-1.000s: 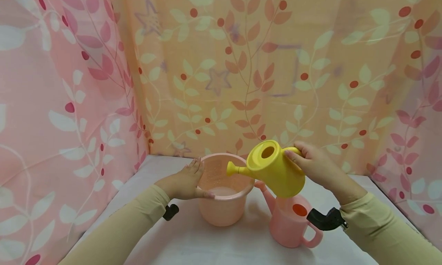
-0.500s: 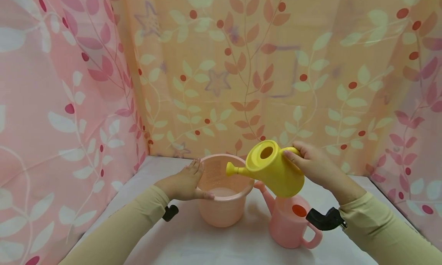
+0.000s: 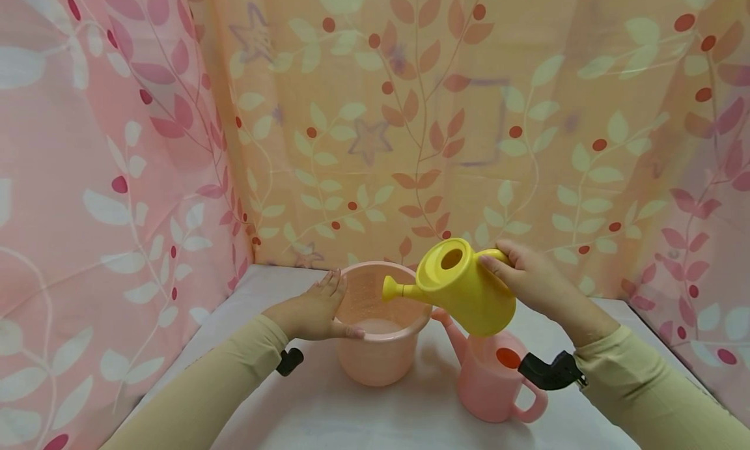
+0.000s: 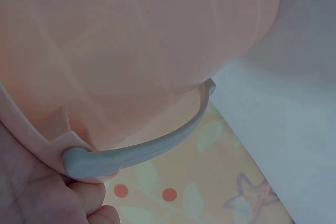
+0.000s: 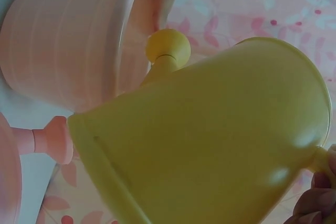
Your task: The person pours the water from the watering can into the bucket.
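My right hand (image 3: 530, 281) grips the handle of a yellow watering can (image 3: 477, 300), held up and tipped to the left. Its spout head (image 3: 391, 288) hangs over the opening of a peach plastic bucket (image 3: 376, 362); no stream of water shows. On the bucket's left rim rests my left hand (image 3: 310, 312), fingers spread and straight, thumb along the near edge. The left wrist view shows the palm against the rim beside the bucket's grey carrying handle (image 4: 147, 153). A pink watering can (image 3: 486, 388) stands upright beneath the yellow one, its spout pointing toward the bucket.
All this stands on a white-covered table (image 3: 328, 411). Leaf-patterned cloth hangs behind as a peach backdrop (image 3: 363, 176), with pink cloth (image 3: 105, 241) at the left and more at the right. The pink can's handle (image 3: 533, 404) juts to the right, below my right wrist.
Almost nothing differs. The yellow watering can has shifted very slightly left and tipped a touch; the left hand, bucket and pink can keep their places.
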Demonstrator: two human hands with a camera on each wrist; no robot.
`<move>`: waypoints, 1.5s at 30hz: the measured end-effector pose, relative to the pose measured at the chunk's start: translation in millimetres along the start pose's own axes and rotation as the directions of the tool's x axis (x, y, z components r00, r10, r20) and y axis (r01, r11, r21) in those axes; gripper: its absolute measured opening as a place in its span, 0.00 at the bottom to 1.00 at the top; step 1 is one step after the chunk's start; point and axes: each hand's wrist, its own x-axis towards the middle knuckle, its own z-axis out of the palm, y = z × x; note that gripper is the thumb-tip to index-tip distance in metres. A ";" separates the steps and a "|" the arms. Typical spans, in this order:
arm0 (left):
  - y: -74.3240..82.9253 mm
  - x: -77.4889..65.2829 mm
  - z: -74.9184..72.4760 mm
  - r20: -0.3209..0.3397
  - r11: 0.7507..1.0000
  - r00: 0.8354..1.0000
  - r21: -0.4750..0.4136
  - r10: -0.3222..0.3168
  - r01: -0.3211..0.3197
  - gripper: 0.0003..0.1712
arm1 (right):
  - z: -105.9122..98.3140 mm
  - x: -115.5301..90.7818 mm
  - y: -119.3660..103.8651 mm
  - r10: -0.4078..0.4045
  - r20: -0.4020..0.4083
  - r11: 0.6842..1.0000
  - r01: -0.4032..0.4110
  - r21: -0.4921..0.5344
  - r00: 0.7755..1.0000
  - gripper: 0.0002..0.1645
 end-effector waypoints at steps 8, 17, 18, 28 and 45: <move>0.8 -0.1 -0.9 0.017 1.000 1.000 -0.009 -0.015 0.015 0.69 | 0.0 0.3 0.2 -0.005 -0.005 1.000 0.005 -0.010 1.000 0.19; 0.6 -0.9 -1.8 0.018 1.000 1.000 -0.006 -0.013 0.013 0.70 | -0.6 1.8 -2.6 -0.021 -0.005 0.999 0.021 -0.030 1.000 0.20; 0.7 -1.1 -2.0 0.015 1.000 1.000 -0.006 -0.011 0.011 0.70 | -0.5 1.9 -2.8 -0.024 -0.002 0.999 0.024 -0.027 1.000 0.20; 1.0 -1.4 -1.6 0.006 1.000 1.000 -0.002 -0.004 0.004 0.69 | 0.5 2.4 -3.1 -0.026 0.010 1.000 0.026 -0.004 1.000 0.19; 0.1 -0.2 -0.5 0.007 1.000 1.000 0.011 -0.004 0.004 0.69 | 2.6 4.2 -2.2 -0.028 0.011 1.000 0.028 -0.004 1.000 0.19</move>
